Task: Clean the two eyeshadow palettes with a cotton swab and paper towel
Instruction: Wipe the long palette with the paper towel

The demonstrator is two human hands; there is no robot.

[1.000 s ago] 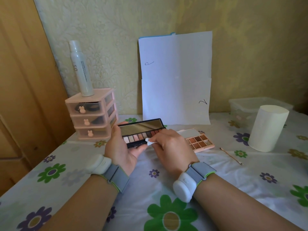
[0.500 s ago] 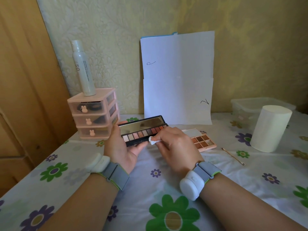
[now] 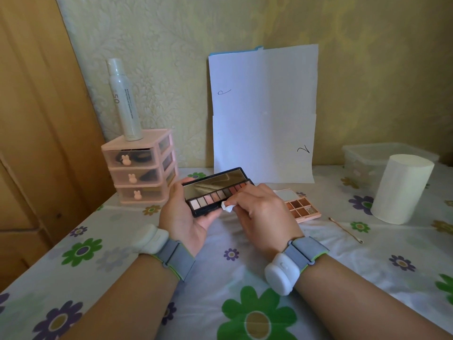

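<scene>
Tissue wad (image 3: 227,207) slid left, right hand (image 3: 263,218) seemingly pinching.

Home room, likely bedroom corner: embossed wallpaper (image 3: 171,45), wooden wardrobe (image 3: 36,119), flower-print cloth on surface (image 3: 245,315), pink mini drawers (image 3: 142,168), spray bottle (image 3: 123,99).

Readable marks: the white spray bottle (image 3: 123,99), upper left of the frame, bore "50" beside vertical small print too fine to read. The white paper sheets (image 3: 263,114), upper centre, carried two handwritten pen marks, neither legible.
</scene>
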